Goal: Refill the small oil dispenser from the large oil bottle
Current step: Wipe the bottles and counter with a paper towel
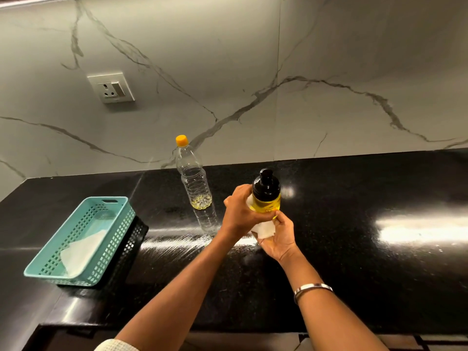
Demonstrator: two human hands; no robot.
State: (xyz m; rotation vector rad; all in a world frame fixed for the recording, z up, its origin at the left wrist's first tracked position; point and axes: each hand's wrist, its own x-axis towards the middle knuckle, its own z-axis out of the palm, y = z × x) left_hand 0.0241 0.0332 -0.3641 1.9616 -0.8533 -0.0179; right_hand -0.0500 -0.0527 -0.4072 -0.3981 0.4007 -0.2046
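Black table (354, 249) lies bare to the right; both hands (240, 214) (278, 236) grip the small oil dispenser (266, 196), big bottle (195, 181) just left.

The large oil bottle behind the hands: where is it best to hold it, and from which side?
Grip the large oil bottle around its ribbed middle, coming from the front, the person's side. It stands upright, capped and nearly empty, the wall is close behind it, and the narrow neck offers less hold.
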